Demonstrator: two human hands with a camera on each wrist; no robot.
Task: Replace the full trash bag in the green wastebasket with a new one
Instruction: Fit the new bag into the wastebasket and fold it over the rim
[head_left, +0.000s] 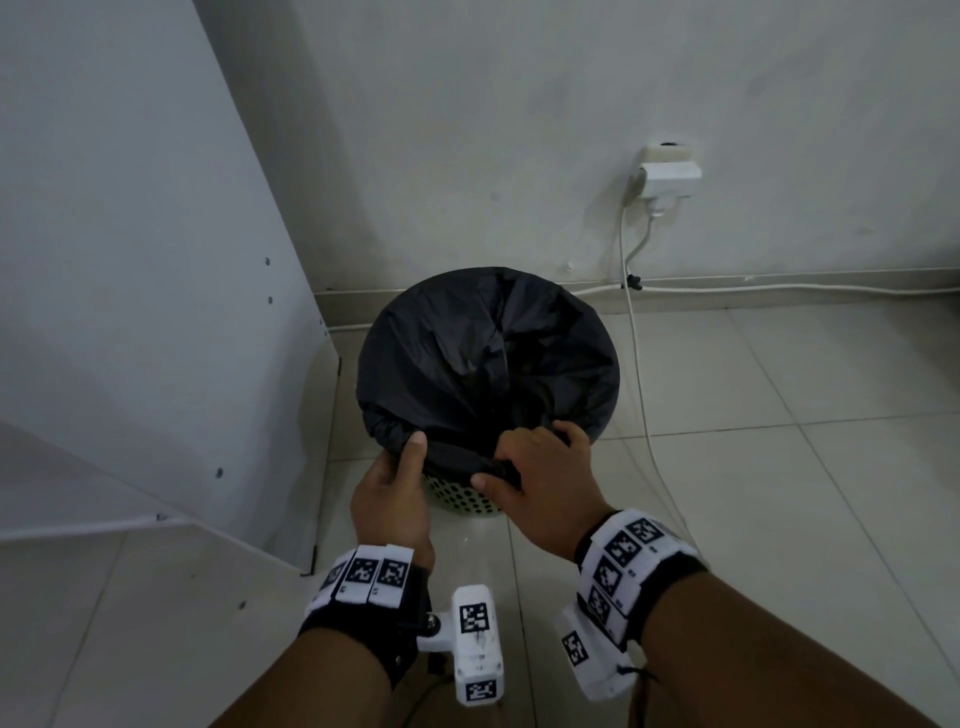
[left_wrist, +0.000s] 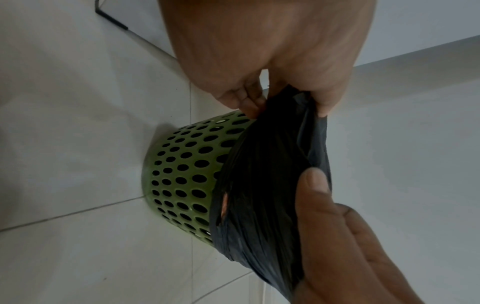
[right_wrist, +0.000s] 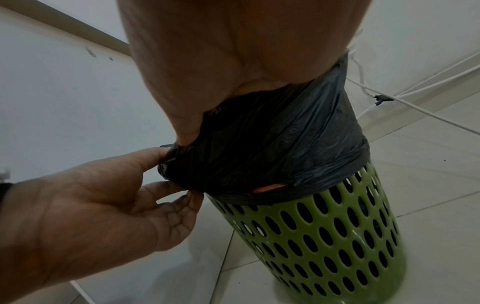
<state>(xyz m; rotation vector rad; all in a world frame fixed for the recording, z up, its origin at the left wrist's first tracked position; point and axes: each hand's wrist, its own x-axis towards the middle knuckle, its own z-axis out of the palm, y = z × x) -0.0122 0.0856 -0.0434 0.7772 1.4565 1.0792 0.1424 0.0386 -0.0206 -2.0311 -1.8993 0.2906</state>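
Pale floor tiles (head_left: 753, 374) carry the green wastebasket (left_wrist: 182, 181), which stands near the wall corner. Left hand (head_left: 392, 499) pinches the folded-over edge of the black trash bag (head_left: 483, 353) at the wastebasket's near rim, thumb on top. Right hand (head_left: 530, 467) grips the same edge just beside it, fingers curled over the rim. White cables (head_left: 639, 364) run along the floor to the wastebasket's right; a white panel (head_left: 130, 260) stands to its left.
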